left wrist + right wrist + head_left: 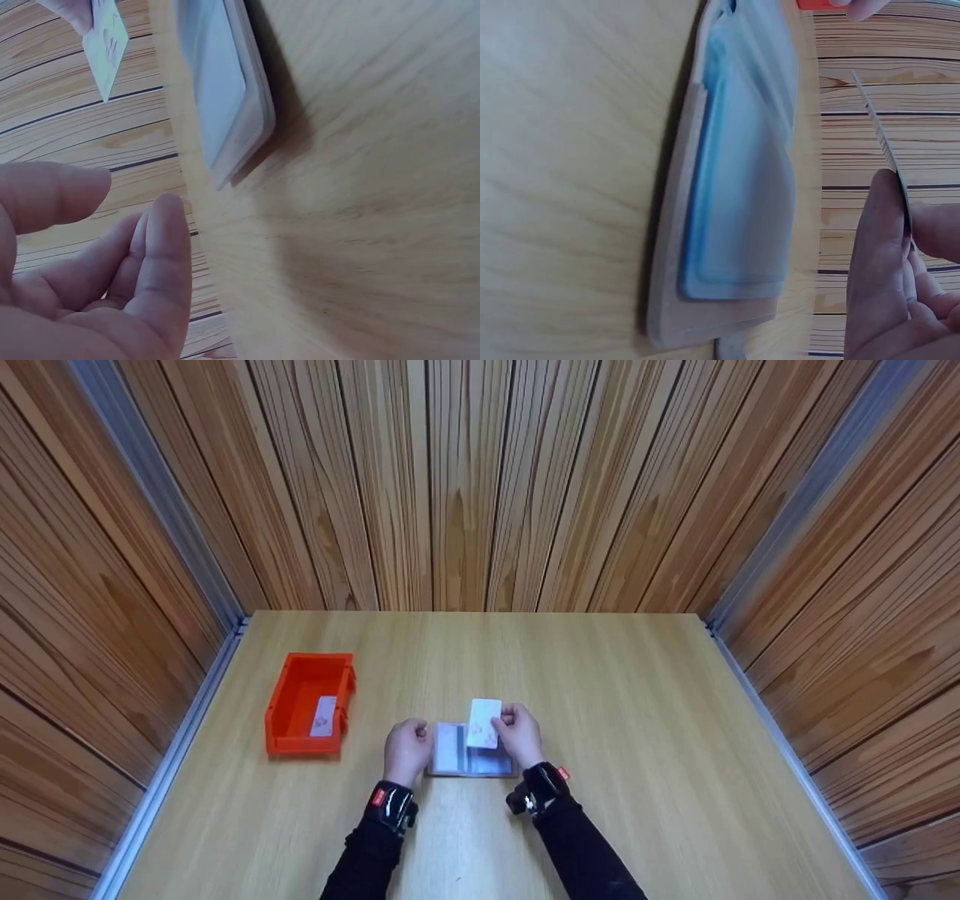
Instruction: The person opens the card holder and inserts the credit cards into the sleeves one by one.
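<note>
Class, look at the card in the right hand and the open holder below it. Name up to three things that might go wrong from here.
1. The right hand pinches the card near one edge, so it might slip or tilt.
2. The left hand is beside the holder, not gripping it, so the holder could slide if pushed.
3. The clear sleeves do not lie quite flat, so a card corner may snag.

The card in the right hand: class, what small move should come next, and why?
Probably lower the card toward the open holder: the right hand pinches it clear of the holder's plastic sleeves, while the left hand, beside the holder, holds nothing.
</note>
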The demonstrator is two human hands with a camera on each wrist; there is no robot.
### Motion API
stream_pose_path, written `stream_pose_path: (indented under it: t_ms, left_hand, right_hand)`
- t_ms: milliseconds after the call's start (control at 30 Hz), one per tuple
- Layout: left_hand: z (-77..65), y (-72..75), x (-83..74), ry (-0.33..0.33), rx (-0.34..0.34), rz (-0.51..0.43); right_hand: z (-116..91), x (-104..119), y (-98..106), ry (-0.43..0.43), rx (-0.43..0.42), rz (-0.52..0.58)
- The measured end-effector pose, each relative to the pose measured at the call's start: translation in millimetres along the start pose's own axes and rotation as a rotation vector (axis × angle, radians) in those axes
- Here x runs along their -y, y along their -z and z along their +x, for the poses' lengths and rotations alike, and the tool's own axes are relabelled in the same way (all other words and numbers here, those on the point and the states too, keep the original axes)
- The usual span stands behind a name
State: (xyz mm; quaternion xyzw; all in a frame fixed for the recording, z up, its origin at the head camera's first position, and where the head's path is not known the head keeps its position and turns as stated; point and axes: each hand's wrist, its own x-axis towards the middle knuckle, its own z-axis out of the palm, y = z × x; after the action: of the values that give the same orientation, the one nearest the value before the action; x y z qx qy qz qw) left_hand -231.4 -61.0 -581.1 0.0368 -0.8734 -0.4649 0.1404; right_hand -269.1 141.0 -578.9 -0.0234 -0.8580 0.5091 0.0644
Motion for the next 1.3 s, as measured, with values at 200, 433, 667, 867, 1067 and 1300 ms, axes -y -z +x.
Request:
stream_pose_path:
  t_ms: [200,433,667,867,1067,1300]
  left_hand:
    - [-1.6,2.8,-3.2,0.052,0.067,0.058]
    - [-3.7,1.4,-3.0,0.038,0.118,0.131]
    - [-3.2,-1.3,2.1,0.109,0.2,0.163]
    - [-2.9,-4.6,5.2,0.136,0.228,0.174]
    - [-1.3,-6.8,6.4,0.144,0.225,0.186]
    - [-2.1,-7.9,6.3,0.142,0.22,0.204]
  right_hand:
    - [-0.5,-5.9,-0.4,0.01,0.009,-0.004]
    - [-0.4,-11.5,-0.8,-0.001,0.013,-0.035]
    - [-1.4,-14.1,-3.5,-0.074,0.035,-0.125]
    - [-4.8,-10.4,-3.0,-0.09,0.046,-0.17]
    - [-6.0,-10.1,-4.2,-0.045,0.033,-0.19]
    - [-3.4,-14.1,-7.2,-0.061,0.045,-0.233]
